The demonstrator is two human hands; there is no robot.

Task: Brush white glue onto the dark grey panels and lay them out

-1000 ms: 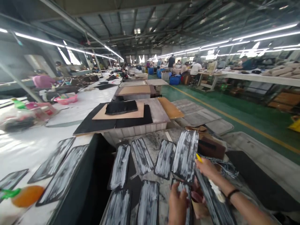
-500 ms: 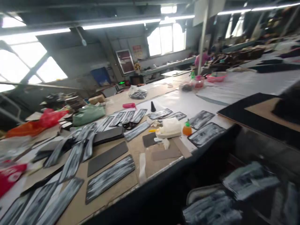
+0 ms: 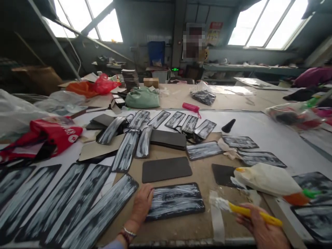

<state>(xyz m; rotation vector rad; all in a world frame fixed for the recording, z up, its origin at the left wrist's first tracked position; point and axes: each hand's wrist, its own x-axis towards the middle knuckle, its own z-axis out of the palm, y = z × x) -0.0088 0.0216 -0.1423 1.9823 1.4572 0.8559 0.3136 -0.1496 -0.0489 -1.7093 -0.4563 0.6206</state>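
Observation:
A dark rectangular panel [image 3: 176, 200] streaked with white paste lies flat on the tan board [image 3: 181, 228] in front of me. My left hand [image 3: 142, 204] is at its left end, fingers closed against the edge. On the right, my right hand [image 3: 259, 224] grips a brush [image 3: 249, 211] by its yellow handle. The brush's white, paste-covered bristles point left, over a pale strip [image 3: 217, 221], apart from the panel. Behind the coated panel rests a plain dark grey panel [image 3: 167, 169]. A smaller dark piece [image 3: 223, 174] sits farther right.
Several coated panels [image 3: 90, 214] spread across the left and back. A whitish bag [image 3: 267, 178] and an orange bottle with a green tip [image 3: 298, 197] stand right. Farther off are a black cone [image 3: 228, 126], a pink tube [image 3: 190, 107] and a red bag [image 3: 57, 133].
My view has swung left and down onto the board. Both hands have come into view, the left at the coated panel, the right with the brush.

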